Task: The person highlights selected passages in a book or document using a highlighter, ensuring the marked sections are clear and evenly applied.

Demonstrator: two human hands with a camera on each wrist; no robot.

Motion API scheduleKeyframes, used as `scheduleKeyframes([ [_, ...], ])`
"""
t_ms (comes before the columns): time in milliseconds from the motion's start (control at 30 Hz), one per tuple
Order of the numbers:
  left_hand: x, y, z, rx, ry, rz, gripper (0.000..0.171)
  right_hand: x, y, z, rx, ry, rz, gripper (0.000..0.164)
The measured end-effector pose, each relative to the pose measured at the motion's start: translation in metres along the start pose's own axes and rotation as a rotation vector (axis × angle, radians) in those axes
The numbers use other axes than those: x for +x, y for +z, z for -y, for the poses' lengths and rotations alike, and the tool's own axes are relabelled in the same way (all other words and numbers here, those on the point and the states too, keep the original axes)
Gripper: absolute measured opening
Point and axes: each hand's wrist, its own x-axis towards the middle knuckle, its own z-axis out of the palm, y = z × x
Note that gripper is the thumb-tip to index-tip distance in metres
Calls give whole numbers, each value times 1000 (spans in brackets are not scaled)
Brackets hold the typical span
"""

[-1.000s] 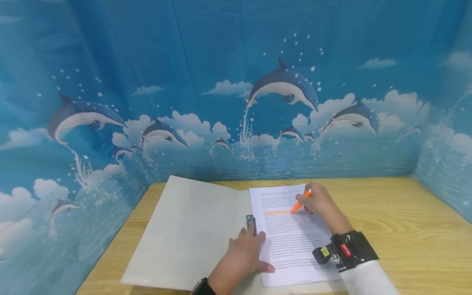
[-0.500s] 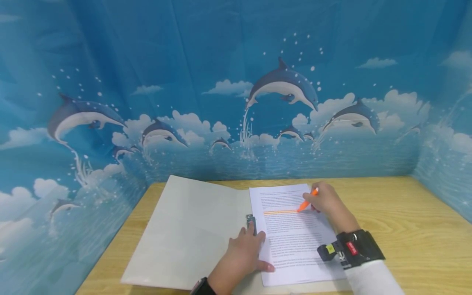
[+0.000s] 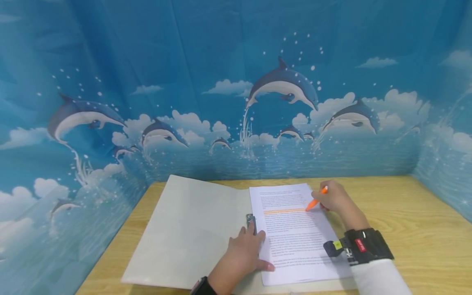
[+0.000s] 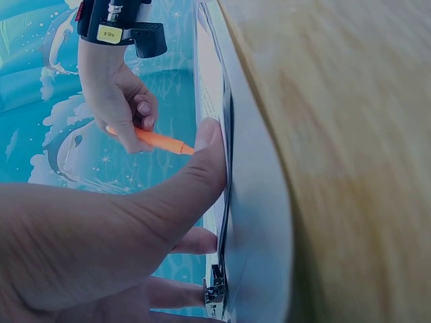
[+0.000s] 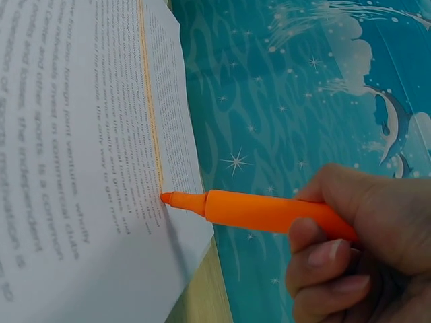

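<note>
My right hand [image 3: 333, 197] pinches an orange highlighter [image 5: 269, 211] between thumb and fingers. Its tip touches the printed page [image 3: 291, 241], at the right end of an orange line [image 3: 284, 212] marked across the text. With fingers spread, my left hand [image 3: 243, 250] rests at the page's left edge. Its thumb [image 4: 209, 138] presses on the paper, and its fingers lie by the metal clip [image 3: 250, 219] of the open folder [image 3: 191, 233]. In the left wrist view, part of the clip [image 4: 214, 289] shows beyond the fingers.
A wooden table [image 3: 413, 229] lies under the folder and extends to its right. Behind and on both sides hangs a blue curtain [image 3: 206, 49] printed with dolphins. A black wrist camera [image 3: 333, 248] hangs over the page's lower right.
My right hand has moved rightward with the highlighter along the text, and the orange line has grown longer to the right. My left hand has stayed in place.
</note>
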Motion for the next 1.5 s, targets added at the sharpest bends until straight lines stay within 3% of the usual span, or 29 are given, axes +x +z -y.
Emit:
scheduleKeyframes([
  [200, -1, 0, 0, 13, 6, -3, 94, -1, -4, -3, 6, -44, -36, 22],
  [600, -3, -2, 0, 16, 0, 14, 95, -3, -3, 0, -35, -92, -28, 21],
  [867, -2, 0, 0, 24, 10, 12, 95, -13, -5, 28, 45, -114, -92, 25],
  [1033, -1, -2, 0, 24, 3, 21, 94, -16, 21, 48, 6, -154, -74, 25],
  [1267, -2, -4, 0, 15, 8, 25, 93, -16, 66, 63, 13, -272, -81, 25],
  [1500, 0, -4, 0, 20, -1, 28, 93, -18, 82, 70, 35, -312, -135, 20],
])
